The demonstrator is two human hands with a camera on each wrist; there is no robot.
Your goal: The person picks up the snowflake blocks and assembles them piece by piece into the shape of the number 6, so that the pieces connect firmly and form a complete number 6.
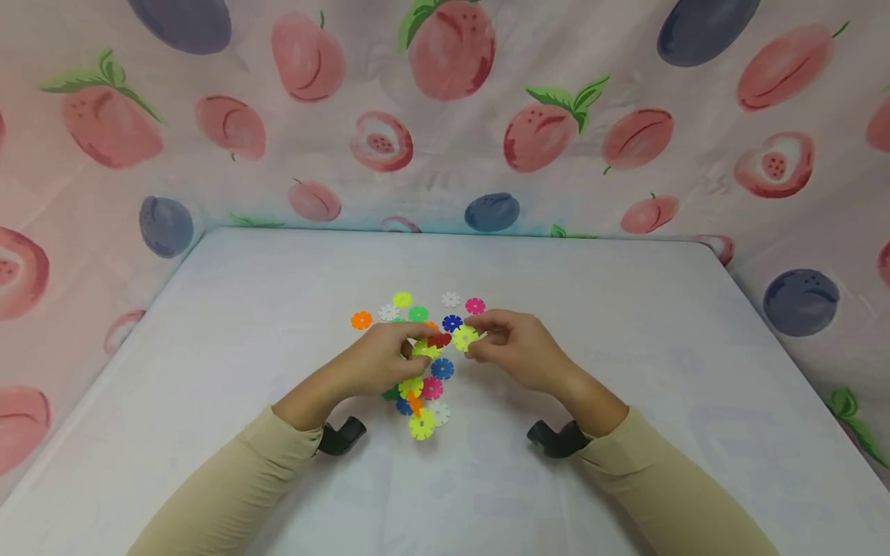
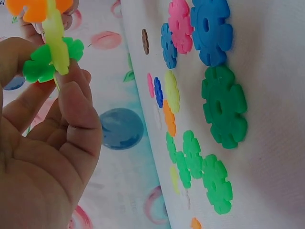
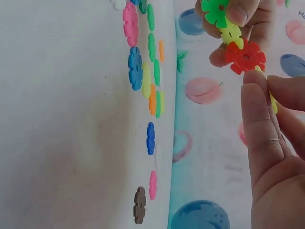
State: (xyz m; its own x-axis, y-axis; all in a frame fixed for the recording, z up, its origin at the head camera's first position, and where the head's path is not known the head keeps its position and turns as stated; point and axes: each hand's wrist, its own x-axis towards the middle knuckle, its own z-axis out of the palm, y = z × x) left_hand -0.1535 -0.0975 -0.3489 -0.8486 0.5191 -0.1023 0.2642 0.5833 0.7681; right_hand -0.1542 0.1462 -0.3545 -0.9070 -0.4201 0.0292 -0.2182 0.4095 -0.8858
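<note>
Above the tabletop, my left hand (image 1: 375,359) pinches a chain of interlocked notched plastic discs between thumb and fingers. In the left wrist view a green disc (image 2: 40,64) sits at the fingertips, slotted with a yellow disc (image 2: 55,33), and an orange disc (image 2: 35,9) is beyond. My right hand (image 1: 524,351) pinches a yellow notched disc (image 1: 464,337) by its edge. That disc is right at the red disc (image 3: 245,57) on the chain's end. In the right wrist view, the yellow disc shows edge-on, partly hidden behind my fingers.
Loose discs lie on the white table (image 1: 626,309) beneath and beyond my hands, among them an orange disc (image 1: 361,320), a pink disc (image 1: 475,306) and a blue disc (image 1: 442,368). A fruit-print cloth (image 1: 431,170) hangs behind the table. Black curved pieces (image 1: 344,436) are at both wrists.
</note>
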